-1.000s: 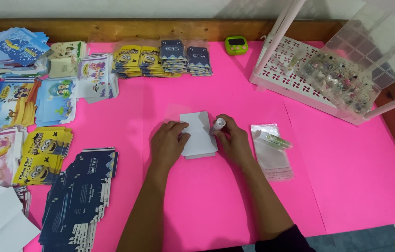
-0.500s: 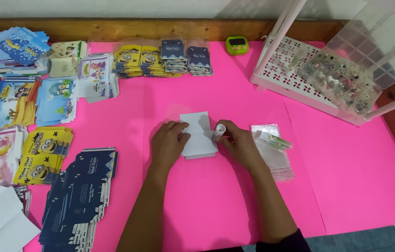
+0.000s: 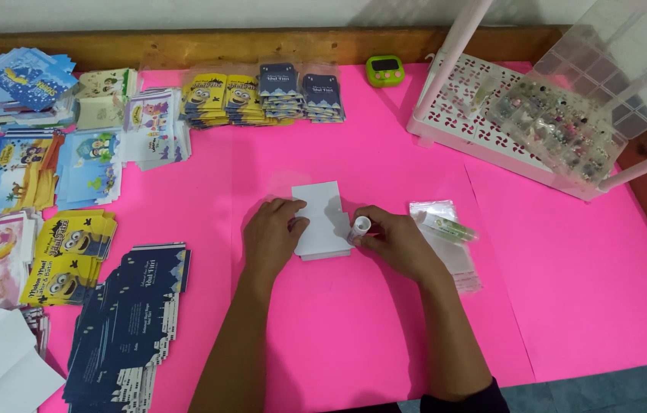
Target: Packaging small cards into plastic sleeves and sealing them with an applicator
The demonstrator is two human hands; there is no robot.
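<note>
We see a white folded card (image 3: 322, 220) lying flat at the centre of the pink table cover (image 3: 384, 321). Our left hand (image 3: 274, 235) rests palm-down on the card's 9 o'clock edge, fingers loosely curled and pressing it to the surface; it grips nothing. Our right hand (image 3: 398, 241) sits at the card's 3 o'clock edge, fingers closed around a small white glue stick (image 3: 359, 227) whose tip touches the card. Just beside the right hand, at 3 o'clock, lies a stack of clear plastic sleeves (image 3: 449, 241) with a green tube on top. At 8 o'clock from the card, a fanned pile of dark blue envelopes (image 3: 128, 321) lies well apart. At 1 o'clock stands a white perforated rack (image 3: 476, 115).
</note>
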